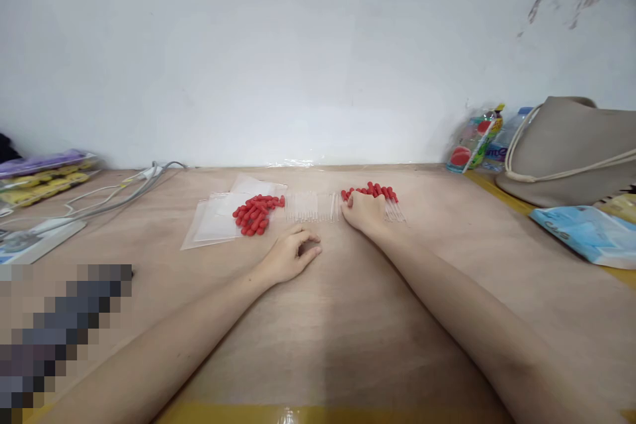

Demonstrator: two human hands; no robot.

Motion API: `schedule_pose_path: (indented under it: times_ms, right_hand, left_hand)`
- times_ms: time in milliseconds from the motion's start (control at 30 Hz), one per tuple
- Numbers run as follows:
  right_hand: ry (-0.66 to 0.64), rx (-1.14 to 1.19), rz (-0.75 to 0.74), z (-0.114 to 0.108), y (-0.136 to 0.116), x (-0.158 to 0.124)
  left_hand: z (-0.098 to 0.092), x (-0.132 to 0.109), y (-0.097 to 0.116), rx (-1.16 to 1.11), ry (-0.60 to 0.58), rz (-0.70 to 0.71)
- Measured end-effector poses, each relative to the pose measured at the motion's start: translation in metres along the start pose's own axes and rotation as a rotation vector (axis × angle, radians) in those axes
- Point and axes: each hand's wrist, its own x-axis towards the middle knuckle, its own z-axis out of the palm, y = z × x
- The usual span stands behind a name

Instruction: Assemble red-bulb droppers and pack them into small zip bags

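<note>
My left hand rests on the table with the thumb apart from the curved fingers and nothing between them. Just beyond it lies a pile of small red rubber-like caps, partly over clear plastic sheets or bags. A row of thin clear tubes is laid side by side between the two hands. My right hand is closed at the right end of that row; what its fingers grip, if anything, is hidden. Around it, several clear tubes with red caps lie in a row, partly covered by the hand.
At the left are cables, a power strip and a yellow and purple pack. On the right stand bottles, a grey-beige bag and a blue packet. A white wall bounds the table behind.
</note>
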Motion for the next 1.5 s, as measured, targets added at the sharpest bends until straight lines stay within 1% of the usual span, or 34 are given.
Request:
schedule_pose_path:
  times_ms: [167, 367, 467, 533, 600, 733, 833, 933, 1000, 1067, 1133, 1233, 1333, 1433, 1500]
  right_hand:
    - [-0.065, -0.037, -0.001, 0.001, -0.005, -0.002]
    - [-0.111, -0.055, 0.013, 0.0, -0.011, 0.0]
    - [-0.119, -0.055, -0.002, -0.002, -0.012, -0.004]
    - [-0.114, -0.054, -0.027, -0.004, -0.011, -0.011]
    - [-0.105, -0.049, -0.077, -0.007, -0.008, -0.021]
    - [-0.136, -0.016, -0.221, -0.016, 0.004, -0.047]
    - [-0.175, 0.098, -0.277, -0.024, 0.019, -0.065]
    - [-0.161, 0.25, -0.298, -0.027, 0.033, -0.075]
    - [-0.117, 0.313, -0.3, -0.024, 0.038, -0.077]
    - [-0.068, 0.351, -0.3, -0.02, 0.039, -0.077]
    - [-0.045, 0.37, -0.305, -0.017, 0.036, -0.077]
    - [-0.057, 0.381, -0.312, -0.016, 0.03, -0.077]
    - [-0.08, 0.388, -0.305, -0.017, 0.026, -0.077]
    - [-0.091, 0.386, -0.308, -0.017, 0.025, -0.077]
    - [-0.089, 0.378, -0.317, -0.015, 0.025, -0.077]
  left_hand:
    - [0.0, 0.0, 0.0, 0.002, 0.002, 0.009]
    - [0.0, 0.0, 0.0, 0.008, -0.001, 0.021]
    - [0.001, -0.001, 0.0, 0.014, 0.003, 0.03]
    - [0.002, -0.001, -0.002, 0.03, 0.041, 0.023]
    - [0.001, -0.002, -0.004, 0.081, 0.116, 0.011]
    - [-0.011, 0.0, -0.01, 0.314, 0.259, -0.033]
    - [-0.025, 0.011, -0.016, 0.491, 0.305, -0.088]
    - [-0.037, 0.033, -0.028, 0.61, 0.314, -0.169]
    - [-0.041, 0.051, -0.039, 0.644, 0.305, -0.231]
    - [-0.042, 0.065, -0.05, 0.651, 0.291, -0.256]
    - [-0.041, 0.074, -0.058, 0.653, 0.277, -0.27]
    - [-0.039, 0.077, -0.064, 0.656, 0.265, -0.283]
    - [-0.039, 0.076, -0.065, 0.662, 0.264, -0.275]
    - [-0.04, 0.075, -0.059, 0.669, 0.28, -0.267]
    - [-0.039, 0.073, -0.051, 0.668, 0.299, -0.249]
